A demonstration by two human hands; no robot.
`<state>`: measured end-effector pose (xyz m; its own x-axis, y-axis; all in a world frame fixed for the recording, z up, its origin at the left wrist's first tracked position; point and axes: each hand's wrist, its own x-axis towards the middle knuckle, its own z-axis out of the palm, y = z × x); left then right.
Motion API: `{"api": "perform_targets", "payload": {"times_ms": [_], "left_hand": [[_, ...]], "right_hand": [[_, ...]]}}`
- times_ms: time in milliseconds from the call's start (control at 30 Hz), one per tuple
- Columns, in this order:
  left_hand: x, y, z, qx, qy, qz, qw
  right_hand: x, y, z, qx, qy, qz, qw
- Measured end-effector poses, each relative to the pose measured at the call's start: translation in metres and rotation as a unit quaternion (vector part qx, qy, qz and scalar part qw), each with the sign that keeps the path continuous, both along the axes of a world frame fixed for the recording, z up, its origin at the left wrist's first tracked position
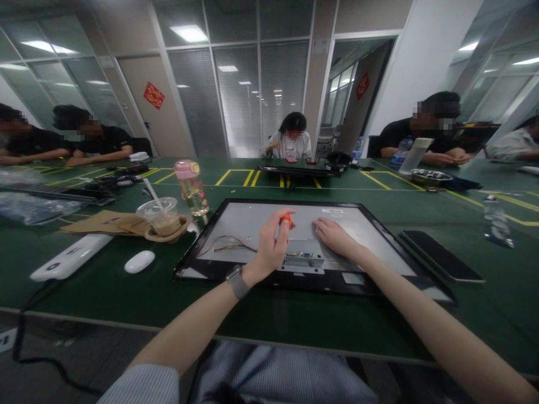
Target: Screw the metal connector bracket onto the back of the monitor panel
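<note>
A large flat panel (370, 247) with a black frame and grey back lies on the green table in front of me. My left hand (273, 242) is closed round an orange-handled tool (286, 220), held upright over the panel's middle; its lower end is hidden by the hand. Just below and to the right of that hand is a metal bracket (305, 262) with connectors. Thin wires (229, 242) run across the panel to the left. My right hand (336, 235) rests with spread fingers on the grey back, holding nothing.
At the left are a lidded cup (162, 217), a pink-topped bottle (191, 188), a white mouse (140, 261) and a white power strip (71, 257). A dark phone-like slab (440, 255) lies at the right. Several people sit across the table (126, 303).
</note>
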<state>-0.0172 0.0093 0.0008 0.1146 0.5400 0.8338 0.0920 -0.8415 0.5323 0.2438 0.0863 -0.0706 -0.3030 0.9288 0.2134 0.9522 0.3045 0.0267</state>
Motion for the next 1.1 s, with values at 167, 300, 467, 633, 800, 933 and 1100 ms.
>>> {"api": "perform_targets", "payload": {"times_ms": [167, 300, 467, 633, 800, 933, 1100], "left_hand": [[0.0, 0.0006, -0.0007, 0.006, -0.003, -0.004, 1.0], [-0.0006, 0.0008, -0.0011, -0.006, -0.001, -0.001, 1.0], [-0.0006, 0.0002, 0.0001, 0.006, -0.004, -0.001, 1.0], [-0.001, -0.0004, 0.001, 0.005, 0.005, 0.003, 1.0], [-0.0008, 0.0005, 0.0005, 0.007, 0.001, -0.001, 1.0], [-0.0002, 0.0008, -0.0004, 0.001, -0.002, 0.0, 1.0], [-0.001, -0.0001, 0.0004, -0.003, 0.003, -0.003, 1.0]], "right_hand": [[0.0004, 0.0002, 0.0007, 0.0, -0.004, 0.001, 1.0], [0.0005, -0.0006, 0.0012, 0.003, -0.005, 0.002, 1.0], [0.0004, -0.001, 0.0009, 0.006, -0.006, 0.003, 1.0], [0.0006, -0.0004, -0.0002, 0.004, -0.007, -0.002, 1.0], [0.0005, -0.0004, -0.0006, 0.002, -0.006, -0.001, 1.0], [0.0005, -0.0002, -0.0012, 0.006, -0.004, 0.001, 1.0], [0.0007, -0.0002, -0.0019, 0.01, 0.0, 0.001, 1.0]]}}
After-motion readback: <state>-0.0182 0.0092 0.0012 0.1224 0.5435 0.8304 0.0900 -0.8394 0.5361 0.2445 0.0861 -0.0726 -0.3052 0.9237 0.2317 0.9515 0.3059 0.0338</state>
